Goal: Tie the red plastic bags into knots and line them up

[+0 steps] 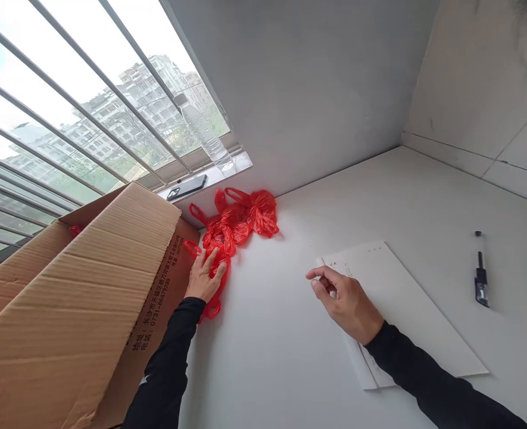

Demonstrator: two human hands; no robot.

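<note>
red bag (224, 281) beneath left hand (204, 280); its grasp unclear; right hand (348, 302) released, above notebook (419, 310)

Bottle (207, 138) and phone (186, 187) at a barred window (89, 89)
The clear bottle stands on the white sill (242, 162) — the dark phone lies flat near it, pale buildings (152, 89) showing outside. A black-and-clear pen (482, 279) lies on the bench (267, 357) — far right.
</note>
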